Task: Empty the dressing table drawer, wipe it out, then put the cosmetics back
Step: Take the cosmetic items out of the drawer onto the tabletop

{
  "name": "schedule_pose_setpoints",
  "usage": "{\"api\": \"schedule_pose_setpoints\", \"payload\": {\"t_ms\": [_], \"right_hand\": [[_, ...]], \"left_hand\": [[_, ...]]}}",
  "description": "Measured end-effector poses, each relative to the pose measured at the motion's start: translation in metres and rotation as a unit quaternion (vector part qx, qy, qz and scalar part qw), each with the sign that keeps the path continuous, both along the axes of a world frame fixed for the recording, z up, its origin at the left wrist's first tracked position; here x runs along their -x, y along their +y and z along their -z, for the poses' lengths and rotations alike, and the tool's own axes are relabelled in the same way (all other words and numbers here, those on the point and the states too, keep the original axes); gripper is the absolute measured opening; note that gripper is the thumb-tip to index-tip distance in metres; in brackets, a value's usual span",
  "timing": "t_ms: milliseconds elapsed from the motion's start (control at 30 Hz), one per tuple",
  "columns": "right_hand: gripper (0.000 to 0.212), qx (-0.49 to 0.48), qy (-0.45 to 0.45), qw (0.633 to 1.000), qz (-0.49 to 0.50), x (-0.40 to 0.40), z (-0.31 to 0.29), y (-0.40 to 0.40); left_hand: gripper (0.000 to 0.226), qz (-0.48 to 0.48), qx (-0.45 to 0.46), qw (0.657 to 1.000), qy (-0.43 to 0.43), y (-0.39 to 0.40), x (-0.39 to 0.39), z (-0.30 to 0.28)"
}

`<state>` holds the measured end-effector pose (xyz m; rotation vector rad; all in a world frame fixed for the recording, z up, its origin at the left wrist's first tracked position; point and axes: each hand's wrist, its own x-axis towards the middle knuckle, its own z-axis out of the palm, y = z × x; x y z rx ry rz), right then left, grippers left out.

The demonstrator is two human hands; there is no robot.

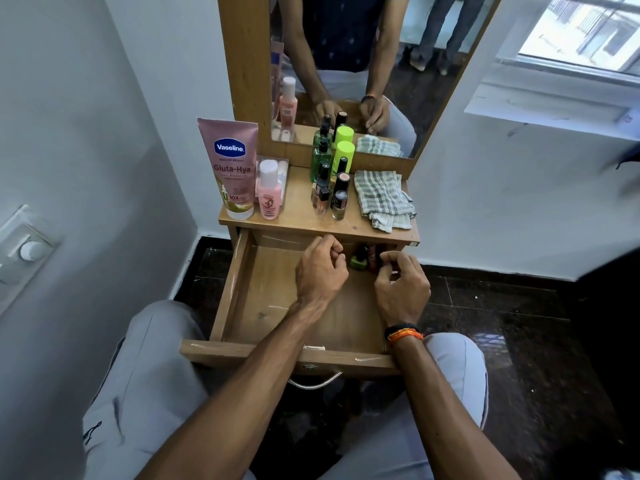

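Mostly bare drawer (263,292) (bottles (367,259) at back).

A: Drawer (242,299): wood-grain laminate, matt, pale scratches on the floor and front rim. Dressing table top (298,216) has the same finish.

B: Drawer handle (313,384)?

A: Bent metal, polished, catches light. Cloth (382,199): woven checked fabric, soft, crumpled, no sheen.

B: Containers?

A: Vaseline tube (230,168): smooth plastic, satin pink, gold foil-like band near the cap. Pink bottle (268,195): translucent plastic, white cap. Green bottles (320,161): clear tinted, glossy; plastic or glass cannot be told. Nail polish bottle (339,204): glossy, black cap.

B: Surroundings?

A: Floor (502,306): dark polished stone, reflective. Wall (104,133): matt paint. Mirror (363,64): glass in a wood-look frame.
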<state>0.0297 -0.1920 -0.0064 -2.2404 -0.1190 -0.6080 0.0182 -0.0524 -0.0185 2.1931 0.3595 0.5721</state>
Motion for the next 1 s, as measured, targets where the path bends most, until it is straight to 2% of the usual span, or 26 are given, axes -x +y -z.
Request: {"api": "schedule_pose_setpoints", "payload": {"t_ms": [333, 533, 800, 1000], "right_hand": [[0.015, 0.030, 0.035, 0.999, 0.013, 0.005, 0.006, -0.004], [0.017, 0.046, 0.051, 0.998, 0.011, 0.008, 0.009, -0.003], [0.023, 0.058, 0.112, 0.992, 0.025, -0.010, 0.004, 0.001], [0.030, 0.086, 0.143, 0.985, 0.040, -0.020, 0.000, 0.003]], "left_hand": [[0.010, 0.035, 0.005, 0.999, 0.023, -0.016, -0.011, 0.007], [0.019, 0.036, 0.010, 0.998, 0.042, -0.020, -0.020, 0.012], [0.023, 0.022, 0.022, 0.998, 0.063, -0.023, -0.026, 0.017], [0.028, 0.049, 0.029, 0.997, 0.057, -0.024, -0.027, 0.021]]}}
